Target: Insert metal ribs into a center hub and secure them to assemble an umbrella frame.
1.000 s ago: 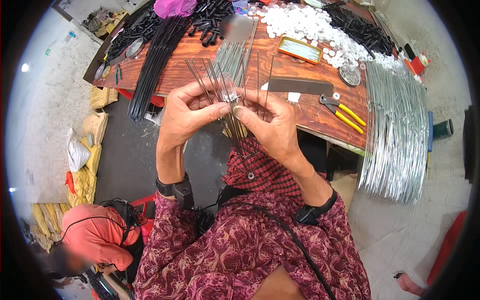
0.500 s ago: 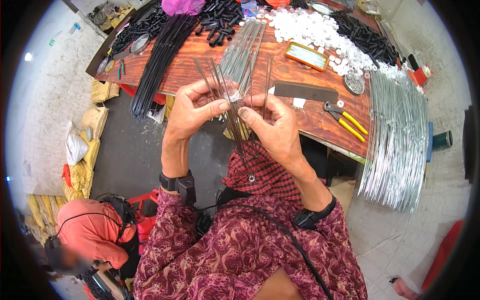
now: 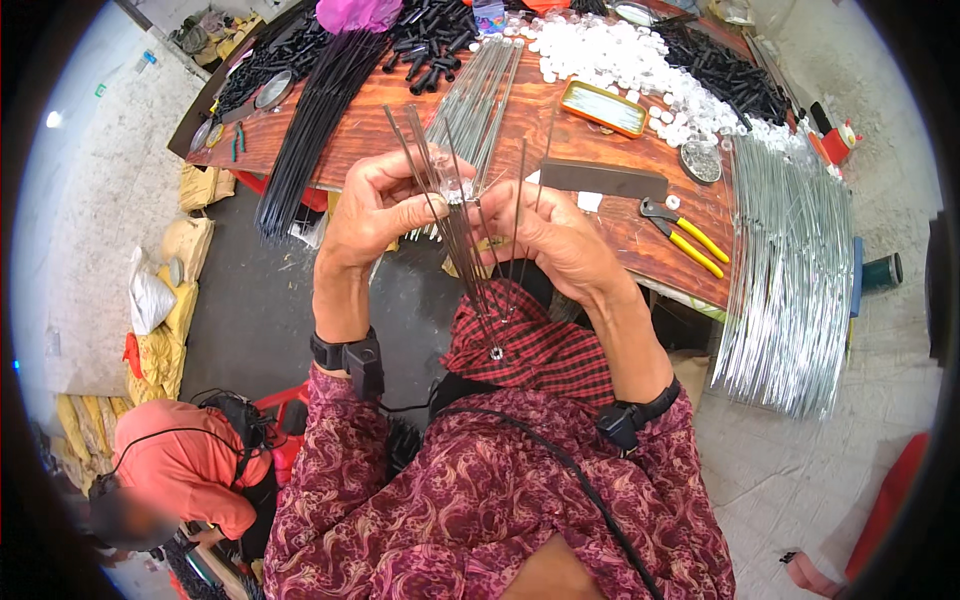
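Observation:
Over the front edge of the table, my left hand point(image 3: 375, 215) is closed on a bundle of thin dark metal rods point(image 3: 472, 265) and a small clear plastic piece point(image 3: 455, 188). The rods fan out at the top and come together below at a small ring point(image 3: 496, 353) above my lap. My right hand point(image 3: 565, 245) is closed too, its fingertips pinching beside the clear piece at the right-hand rods. Exactly what lies between those fingertips is hidden.
On the wooden table point(image 3: 395, 135) lie black rods point(image 3: 322, 140), silver rods point(image 3: 478, 95), white plastic pieces point(image 3: 600, 55), a yellow tray point(image 3: 603, 108), a dark bar point(image 3: 605, 180) and yellow-handled pliers point(image 3: 690, 240). Silver rods point(image 3: 785, 290) overhang at right. Another person point(image 3: 185, 465) bends at lower left.
My right hand has turned and its fingertips have come closer to the clear plastic piece. The left hand keeps its hold on the rods, and the view has shifted slightly.

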{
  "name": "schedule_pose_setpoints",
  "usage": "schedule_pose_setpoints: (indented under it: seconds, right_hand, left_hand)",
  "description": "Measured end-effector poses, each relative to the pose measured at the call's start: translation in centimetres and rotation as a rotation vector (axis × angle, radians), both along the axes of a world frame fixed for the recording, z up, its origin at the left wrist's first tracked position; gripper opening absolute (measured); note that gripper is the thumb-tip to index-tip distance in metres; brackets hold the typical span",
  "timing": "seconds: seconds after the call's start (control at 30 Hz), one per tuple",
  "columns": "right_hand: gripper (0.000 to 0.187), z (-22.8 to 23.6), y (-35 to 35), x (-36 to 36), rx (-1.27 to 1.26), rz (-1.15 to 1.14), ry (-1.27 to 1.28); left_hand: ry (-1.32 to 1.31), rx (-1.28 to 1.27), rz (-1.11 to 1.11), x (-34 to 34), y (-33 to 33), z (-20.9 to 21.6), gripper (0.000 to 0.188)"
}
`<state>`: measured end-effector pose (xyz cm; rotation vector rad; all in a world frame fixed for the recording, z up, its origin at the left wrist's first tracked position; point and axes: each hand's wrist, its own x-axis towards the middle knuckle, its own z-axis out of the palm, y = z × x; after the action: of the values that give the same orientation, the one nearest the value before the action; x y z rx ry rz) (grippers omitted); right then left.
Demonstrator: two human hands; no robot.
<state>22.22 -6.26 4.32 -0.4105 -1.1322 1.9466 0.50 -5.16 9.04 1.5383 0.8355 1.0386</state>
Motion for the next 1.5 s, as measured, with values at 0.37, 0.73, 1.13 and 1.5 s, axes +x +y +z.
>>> schedule_pose_setpoints:
  seconds: [0.37, 0.73, 1.13, 1.5]
  right_hand:
    - [0.019, 2.1, 0.0, -0.1, 0.145, -0.196, -0.220]
    - [0.016, 1.7, 0.5, 0.1, 0.237, -0.184, -0.376]
    - [0.022, 1.6, 0.5, -0.4, 0.292, -0.221, -0.455]
    - [0.016, 1.9, -0.1, -1.4, 0.337, -0.292, -0.481]
  left_hand:
    - [-0.053, -0.052, -0.015, 0.5, 0.6, -0.1, 0.047]
    - [0.021, -0.069, -0.040, 0.3, 0.6, -0.9, 0.044]
    - [-0.030, -0.072, -0.013, 0.8, 0.4, -1.2, 0.043]
    - [-0.109, -0.071, -0.011, 0.6, 0.4, -2.2, 0.048]
